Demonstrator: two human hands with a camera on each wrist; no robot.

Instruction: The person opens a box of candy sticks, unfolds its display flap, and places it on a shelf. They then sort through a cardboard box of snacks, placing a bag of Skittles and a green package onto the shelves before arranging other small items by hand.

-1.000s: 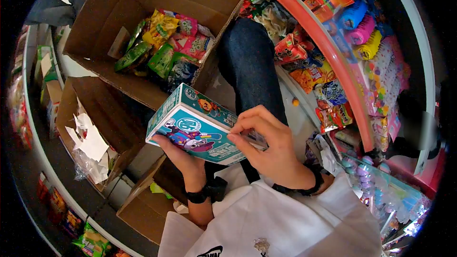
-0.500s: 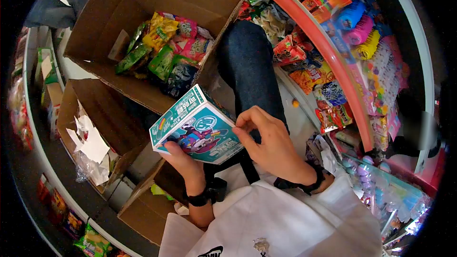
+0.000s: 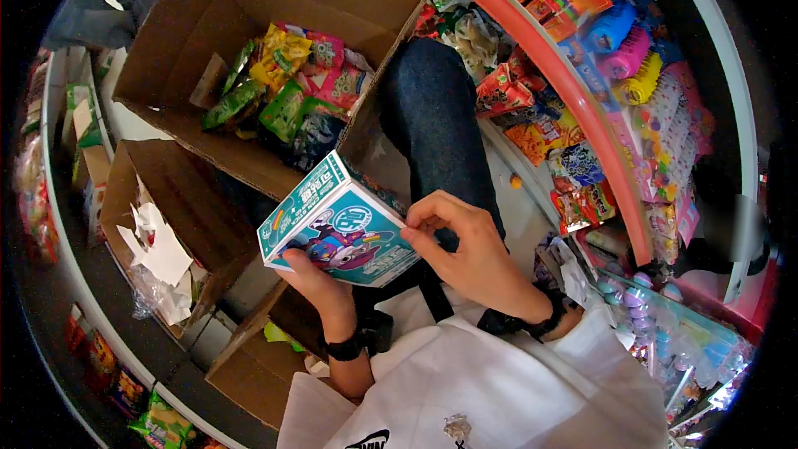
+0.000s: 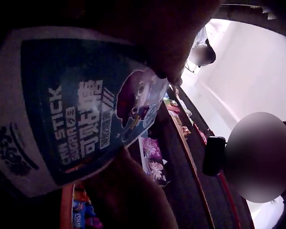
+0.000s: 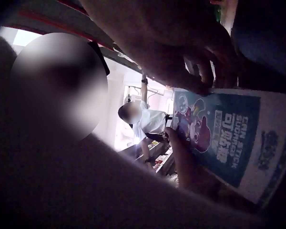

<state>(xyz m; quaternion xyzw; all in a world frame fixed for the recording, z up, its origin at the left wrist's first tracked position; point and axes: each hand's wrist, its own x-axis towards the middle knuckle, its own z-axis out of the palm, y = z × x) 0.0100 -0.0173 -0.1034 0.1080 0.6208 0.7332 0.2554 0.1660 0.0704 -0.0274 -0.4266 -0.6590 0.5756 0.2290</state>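
Observation:
A teal and white candy box (image 3: 362, 241) printed with a cartoon figure is held in front of the body, tilted. My left hand (image 3: 318, 287) grips its lower left part, thumb across the front panel and the other fingers hidden behind. At the upper right edge, the thumb and forefinger of my right hand (image 3: 465, 254) pinch the box. The left wrist view shows the candy box (image 4: 71, 109) close up, with "CAN STICK" lettering. In the right wrist view, fingertips lie right at the edge of the candy box (image 5: 219, 138).
Ahead stands a large carton (image 3: 174, 17) with colourful snack packets (image 3: 287, 75). A smaller carton (image 3: 125, 166) on the left holds torn white paper (image 3: 158, 258). Right of my knee (image 3: 436, 100), a red-edged shelf (image 3: 603, 112) carries sweets. Another person's leg (image 3: 100, 4) shows upper left.
The candy box has turned, so its white-lettered side panel now shows at the upper left. My right hand has shifted slightly along its edge, with little movement in the last half second.

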